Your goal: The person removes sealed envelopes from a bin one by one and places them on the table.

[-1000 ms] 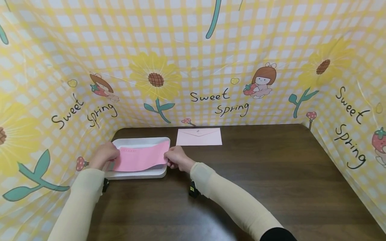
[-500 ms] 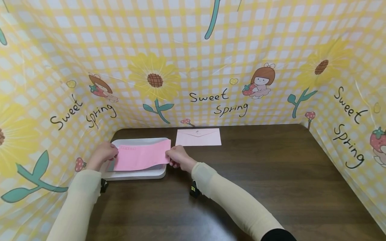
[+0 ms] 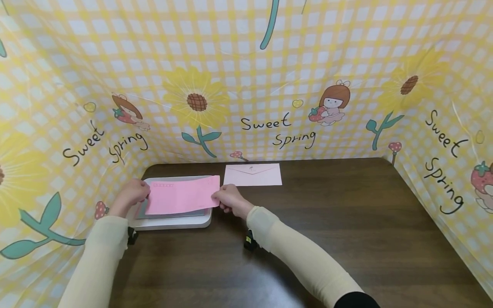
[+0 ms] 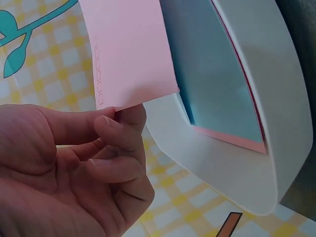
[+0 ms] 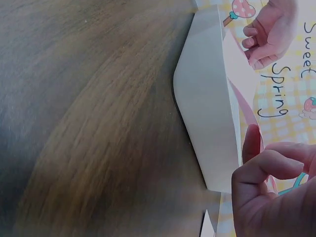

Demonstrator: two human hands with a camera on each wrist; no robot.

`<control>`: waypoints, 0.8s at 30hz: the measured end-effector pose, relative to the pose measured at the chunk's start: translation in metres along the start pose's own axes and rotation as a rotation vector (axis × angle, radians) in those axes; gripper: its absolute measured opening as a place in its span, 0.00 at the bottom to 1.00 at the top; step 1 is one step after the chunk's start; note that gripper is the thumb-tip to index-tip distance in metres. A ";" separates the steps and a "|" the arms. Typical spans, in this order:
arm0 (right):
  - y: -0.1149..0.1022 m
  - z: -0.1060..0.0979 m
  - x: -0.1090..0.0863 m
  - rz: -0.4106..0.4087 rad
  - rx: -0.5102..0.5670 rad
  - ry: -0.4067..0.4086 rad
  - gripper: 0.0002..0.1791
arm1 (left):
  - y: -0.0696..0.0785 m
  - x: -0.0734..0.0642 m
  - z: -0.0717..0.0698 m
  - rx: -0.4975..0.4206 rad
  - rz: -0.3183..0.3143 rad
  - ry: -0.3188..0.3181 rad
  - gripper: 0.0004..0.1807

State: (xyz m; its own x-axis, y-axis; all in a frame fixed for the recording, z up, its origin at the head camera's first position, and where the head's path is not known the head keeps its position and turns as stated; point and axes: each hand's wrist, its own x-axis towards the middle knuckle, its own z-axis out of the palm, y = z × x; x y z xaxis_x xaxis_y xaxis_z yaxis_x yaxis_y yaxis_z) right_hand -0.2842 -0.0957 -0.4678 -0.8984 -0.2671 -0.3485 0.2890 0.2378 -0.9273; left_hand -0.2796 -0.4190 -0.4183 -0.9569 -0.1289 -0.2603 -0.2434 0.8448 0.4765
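Note:
A pink envelope with a row of small printed boxes is stretched between both hands above a white tray. My left hand pinches its left end between thumb and fingers, as the left wrist view shows at the corner of the envelope. At the other end, my right hand pinches the right edge, thumb on the near face. Inside the tray lies a blue-grey sheet or envelope, with a pink edge showing beneath it. The raised envelope hides much of the tray's contents in the head view.
Just right of the tray, a pale pink envelope with a pointed flap lies at the back of the dark wooden table. A yellow checked cloth with printed flowers rises around the back and sides.
The pink envelope has risen a little and shifted slightly right, drawn flatter, and more of the blue-grey item below shows. Both hands have kept their grip.

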 end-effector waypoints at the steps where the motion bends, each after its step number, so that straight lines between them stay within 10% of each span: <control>1: 0.000 -0.001 0.001 -0.003 0.001 -0.001 0.12 | 0.000 0.000 -0.001 -0.005 -0.003 -0.002 0.13; 24: 0.005 -0.019 0.002 -0.013 0.028 -0.017 0.13 | -0.006 0.006 0.000 -0.200 -0.057 -0.054 0.22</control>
State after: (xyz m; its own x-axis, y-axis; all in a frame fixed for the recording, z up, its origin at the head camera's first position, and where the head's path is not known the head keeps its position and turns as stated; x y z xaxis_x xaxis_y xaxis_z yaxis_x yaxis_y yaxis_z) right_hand -0.2908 -0.0774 -0.4707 -0.8964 -0.2864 -0.3382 0.2866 0.2075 -0.9353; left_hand -0.2836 -0.4252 -0.4227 -0.9321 -0.1410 -0.3336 -0.3287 0.7162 0.6156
